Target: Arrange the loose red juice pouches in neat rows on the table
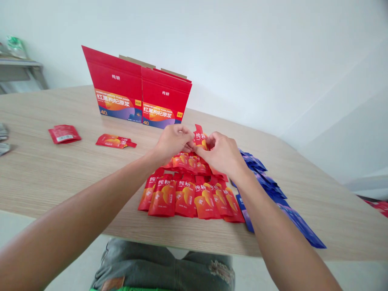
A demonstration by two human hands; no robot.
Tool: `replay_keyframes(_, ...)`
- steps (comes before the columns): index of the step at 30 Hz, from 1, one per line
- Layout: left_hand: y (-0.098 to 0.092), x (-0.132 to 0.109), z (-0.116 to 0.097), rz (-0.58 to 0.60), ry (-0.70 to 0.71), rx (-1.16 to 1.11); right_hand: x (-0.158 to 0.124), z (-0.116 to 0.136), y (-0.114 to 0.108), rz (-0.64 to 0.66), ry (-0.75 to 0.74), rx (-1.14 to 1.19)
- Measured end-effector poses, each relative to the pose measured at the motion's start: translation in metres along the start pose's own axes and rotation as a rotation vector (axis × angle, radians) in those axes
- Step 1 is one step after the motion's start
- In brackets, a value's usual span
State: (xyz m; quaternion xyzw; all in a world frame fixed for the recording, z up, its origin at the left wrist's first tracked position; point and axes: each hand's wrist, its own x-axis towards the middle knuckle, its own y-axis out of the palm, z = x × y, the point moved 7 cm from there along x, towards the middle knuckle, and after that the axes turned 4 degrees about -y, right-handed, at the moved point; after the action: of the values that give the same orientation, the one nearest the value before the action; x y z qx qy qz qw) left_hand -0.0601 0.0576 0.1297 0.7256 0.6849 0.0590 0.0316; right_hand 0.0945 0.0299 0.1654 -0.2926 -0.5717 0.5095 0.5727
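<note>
Rows of red pouches (162,198) with orange fruit prints lie overlapping at the middle front of the table. Over the back row, my left hand (176,141) and my right hand (221,151) meet at one red pouch (200,136), which stands up between them. The fingertips of my right hand are pinched at that pouch's lower part. My left hand's fingers are curled together beside its left edge; what they grip, if anything, is hidden. Blue pouches (273,190) lie in overlapping rows to the right, partly behind my right forearm.
Two red boxes (118,83) stand side by side at the back. On the left lie a single red pouch (112,141), a small red pile (64,133) and silvery packets (3,139) at the edge. A wall (242,60) rises behind the table (60,178).
</note>
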Motion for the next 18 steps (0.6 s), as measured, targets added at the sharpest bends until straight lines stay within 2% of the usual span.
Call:
replay_keyframes(2, -0.020, 0.004, -0.004, -0.064, 0.031, 0.027, 0.003, -0.006, 0.006, 0.074, 0.033, -0.102)
replay_keyframes(7, -0.089, 0.015, -0.007, -0.309, 0.064, 0.046, 0.009, -0.015, 0.036, 0.333, 0.094, -0.259)
replay_keyframes(12, -0.149, 0.019, 0.005, -0.473, 0.055, 0.025, 0.018, -0.012, 0.059, 0.392, 0.075, -0.301)
replay_keyframes(15, -0.166, 0.020, 0.011, -0.472, 0.064, 0.037, 0.022, -0.010, 0.071, 0.413, 0.081, -0.305)
replay_keyframes(18, -0.170, 0.021, 0.016, -0.448, 0.070, 0.054, 0.026, -0.007, 0.080, 0.436, 0.076, -0.291)
